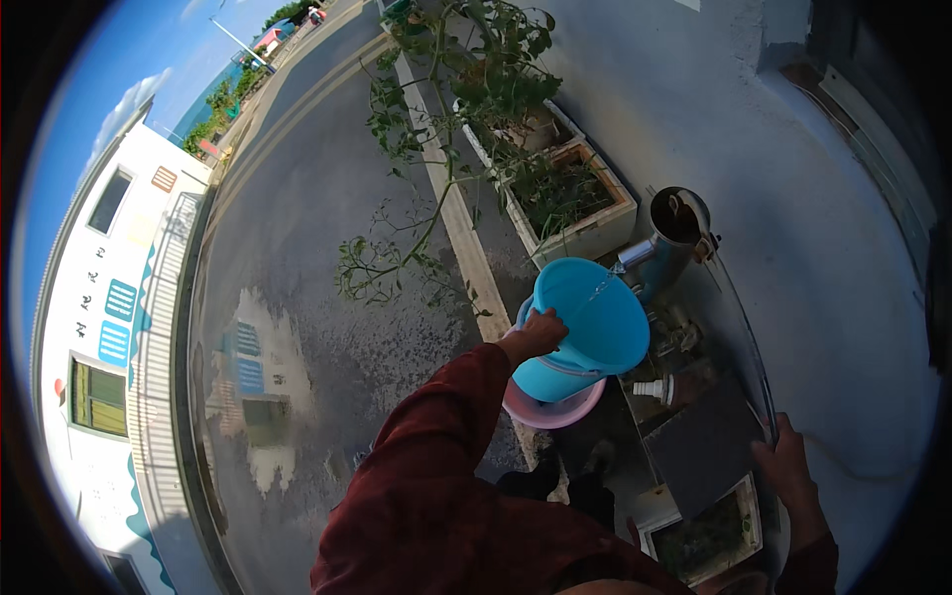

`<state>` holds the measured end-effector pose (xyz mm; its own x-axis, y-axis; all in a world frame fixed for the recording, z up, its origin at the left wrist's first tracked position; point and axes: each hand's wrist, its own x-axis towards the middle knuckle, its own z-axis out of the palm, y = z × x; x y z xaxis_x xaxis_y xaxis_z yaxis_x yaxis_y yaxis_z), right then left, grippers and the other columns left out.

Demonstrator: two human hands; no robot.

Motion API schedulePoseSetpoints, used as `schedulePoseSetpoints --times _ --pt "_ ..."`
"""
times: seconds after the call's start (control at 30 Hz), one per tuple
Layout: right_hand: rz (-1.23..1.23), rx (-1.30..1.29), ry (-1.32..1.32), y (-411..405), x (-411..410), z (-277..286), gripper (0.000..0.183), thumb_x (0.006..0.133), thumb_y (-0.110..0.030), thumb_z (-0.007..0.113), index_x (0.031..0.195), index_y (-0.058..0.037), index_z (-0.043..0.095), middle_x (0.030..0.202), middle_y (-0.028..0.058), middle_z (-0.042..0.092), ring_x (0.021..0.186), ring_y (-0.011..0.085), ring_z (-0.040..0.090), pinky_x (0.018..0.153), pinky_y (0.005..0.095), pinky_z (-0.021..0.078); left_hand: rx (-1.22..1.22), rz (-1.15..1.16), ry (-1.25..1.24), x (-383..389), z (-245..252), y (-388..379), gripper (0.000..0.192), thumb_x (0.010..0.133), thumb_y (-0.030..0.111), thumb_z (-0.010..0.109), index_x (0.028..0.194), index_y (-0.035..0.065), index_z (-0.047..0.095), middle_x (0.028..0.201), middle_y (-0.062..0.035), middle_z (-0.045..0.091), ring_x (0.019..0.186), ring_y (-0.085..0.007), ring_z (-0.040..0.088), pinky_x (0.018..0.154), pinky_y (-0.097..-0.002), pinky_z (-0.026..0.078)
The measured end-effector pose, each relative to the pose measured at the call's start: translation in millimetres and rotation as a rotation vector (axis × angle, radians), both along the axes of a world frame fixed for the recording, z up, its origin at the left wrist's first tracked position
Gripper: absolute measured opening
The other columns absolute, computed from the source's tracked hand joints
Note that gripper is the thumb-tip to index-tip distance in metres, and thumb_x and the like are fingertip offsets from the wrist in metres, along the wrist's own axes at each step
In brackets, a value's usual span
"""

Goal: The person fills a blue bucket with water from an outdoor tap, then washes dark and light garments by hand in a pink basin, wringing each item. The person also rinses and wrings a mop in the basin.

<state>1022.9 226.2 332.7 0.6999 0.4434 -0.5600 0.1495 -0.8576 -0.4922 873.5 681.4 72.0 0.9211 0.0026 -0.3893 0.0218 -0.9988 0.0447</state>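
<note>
My left hand [544, 331] grips the rim of a light-blue plastic bucket [606, 320], whose mouth is tilted towards the pump. Below the bucket a pink plastic basin [558, 418] shows its rim; whether the two touch is unclear. Water [601, 286] runs from the metal spout [637, 255] of a hand water pump [666, 264] into the bucket. On the right, my right hand [788, 450] is closed around the end of the pump's long curved metal handle [750, 338]. The pump's open top is dark inside.
White planter boxes [599, 239] stand along the pale wall [714, 134], with a leafy plant [439, 204] leaning over the pavement. Near my feet lie a white plastic fitting [653, 388] and a dark board [703, 454] beside another planter [750, 513]. A puddle [264, 424] covers part of the road.
</note>
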Motion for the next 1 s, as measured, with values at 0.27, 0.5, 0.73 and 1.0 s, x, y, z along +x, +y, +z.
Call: schedulePoseSetpoints --times 0.27,0.5,0.73,1.0 --pt "0.071 -0.107 -0.237 -13 16 37 0.024 0.089 -0.016 0.051 0.108 -0.0013 0.054 0.084 0.0236 0.057 0.082 0.0383 0.056 0.076 0.0462 0.0423 -0.067 -0.022 -0.003 4 9 0 0.032 0.070 0.026 0.079 0.096 0.0108 0.068 0.095 -0.0053 0.065 0.104 -0.0289 0.053 0.077 -0.0559 0.044" --pt "0.060 -0.066 -0.158 -12 19 6 0.023 0.092 -0.019 0.048 0.109 -0.0060 0.056 0.089 0.0206 0.057 0.084 0.0341 0.053 0.076 0.0423 0.0404 -0.070 -0.016 0.055 5 7 -3 0.033 0.069 0.025 0.079 0.098 0.0119 0.068 0.095 -0.0051 0.065 0.104 -0.0285 0.053 0.079 -0.0577 0.044" --pt "0.099 -0.013 -0.220 -17 36 -42 0.025 0.094 -0.023 0.047 0.111 -0.0056 0.055 0.080 0.0182 0.054 0.076 0.0314 0.051 0.071 0.0422 0.0393 -0.048 -0.016 0.080 10 4 -7 0.030 0.069 0.020 0.078 0.097 0.0122 0.069 0.094 -0.0055 0.065 0.105 -0.0287 0.053 0.083 -0.0589 0.043" --pt "0.103 0.127 -0.228 -4 51 -109 0.022 0.092 -0.019 0.050 0.106 -0.0022 0.056 0.077 0.0172 0.063 0.069 0.0353 0.062 0.062 0.0417 0.0451 -0.067 -0.020 -0.059 11 1 -6 0.014 0.071 0.017 0.073 0.080 0.0094 0.065 0.082 -0.0058 0.061 0.096 -0.0284 0.054 0.077 -0.0525 0.045"
